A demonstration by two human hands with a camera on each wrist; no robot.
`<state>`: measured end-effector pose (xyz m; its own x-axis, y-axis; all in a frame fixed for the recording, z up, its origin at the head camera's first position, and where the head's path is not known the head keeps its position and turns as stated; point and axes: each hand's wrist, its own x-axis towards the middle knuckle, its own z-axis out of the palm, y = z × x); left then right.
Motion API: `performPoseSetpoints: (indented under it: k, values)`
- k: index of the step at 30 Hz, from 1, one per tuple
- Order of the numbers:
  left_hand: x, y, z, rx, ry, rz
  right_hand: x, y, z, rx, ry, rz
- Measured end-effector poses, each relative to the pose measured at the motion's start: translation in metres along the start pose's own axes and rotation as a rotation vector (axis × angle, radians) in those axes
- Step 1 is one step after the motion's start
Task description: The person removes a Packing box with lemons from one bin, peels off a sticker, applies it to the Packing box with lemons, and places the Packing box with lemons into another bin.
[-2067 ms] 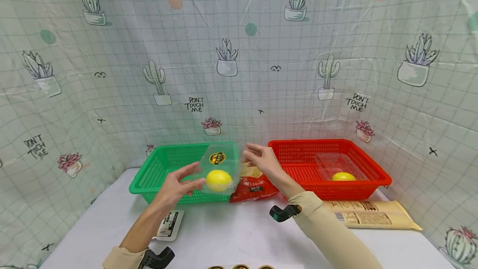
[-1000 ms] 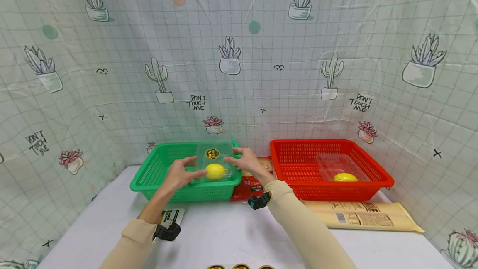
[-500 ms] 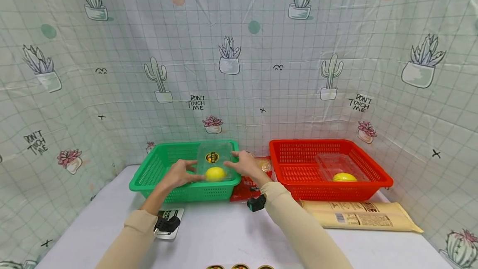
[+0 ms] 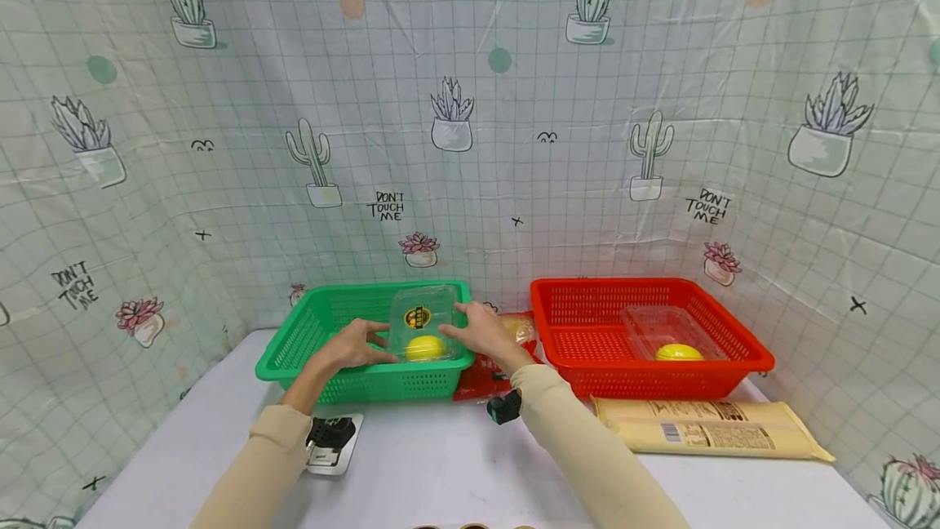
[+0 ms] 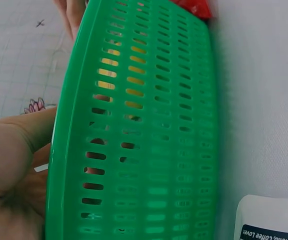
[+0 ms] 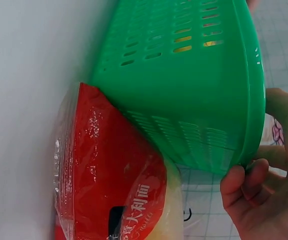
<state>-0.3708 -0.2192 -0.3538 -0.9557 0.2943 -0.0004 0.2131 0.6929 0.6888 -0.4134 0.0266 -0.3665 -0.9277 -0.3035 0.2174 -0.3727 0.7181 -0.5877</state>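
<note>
A clear plastic box (image 4: 433, 300) with a round dark-and-yellow sticker sits tilted inside the green basket (image 4: 294, 352), toward its right end. Inside the box is a yellow lemon (image 4: 425, 348). My left hand (image 4: 357, 344) grips the box's left side, thumb nearer the front; in the left wrist view the basket wall hides its fingertips. On the opposite side my right hand (image 4: 481, 327) holds the box's right edge between thumb and fingers. Seen from the right wrist, the curled lower fingers (image 6: 232, 185) of that hand lie against the basket's corner rim.
A red basket (image 4: 646, 382) at right holds another clear box (image 4: 664, 325) with a lemon (image 4: 679, 352). Between the baskets lies a red pasta bag (image 6: 114, 165). A long beige packet (image 4: 712, 428) lies front right, and a white coffee packet (image 4: 330, 460) under my left wrist.
Both hands have lowered the clear box with the lemon from in front of the green basket down into it, shifting slightly left. Over the last half second they have barely moved.
</note>
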Motion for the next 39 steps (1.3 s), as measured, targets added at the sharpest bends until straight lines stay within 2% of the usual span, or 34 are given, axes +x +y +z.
performPoseSetpoints:
  k: [6, 16, 29, 33, 39]
  values:
    - [0.002, -0.001, -0.001, 0.029, -0.004, -0.016, 0.000, 0.000, 0.000, -0.030, 0.012, -0.017]
    - [-0.001, 0.003, 0.001, 0.101, -0.033, 0.001, -0.004, -0.004, 0.000, -0.050, 0.031, -0.048]
    - [0.003, 0.006, 0.004, 0.161, -0.082, -0.016, -0.002, 0.002, 0.002, -0.009, 0.058, -0.060]
    - [0.004, 0.006, 0.004, 0.176, -0.093, -0.013, -0.005, 0.004, -0.003, 0.021, 0.045, -0.059]
    - [0.003, 0.010, 0.004, 0.146, -0.073, -0.044, -0.013, 0.007, -0.019, 0.047, 0.017, -0.092]
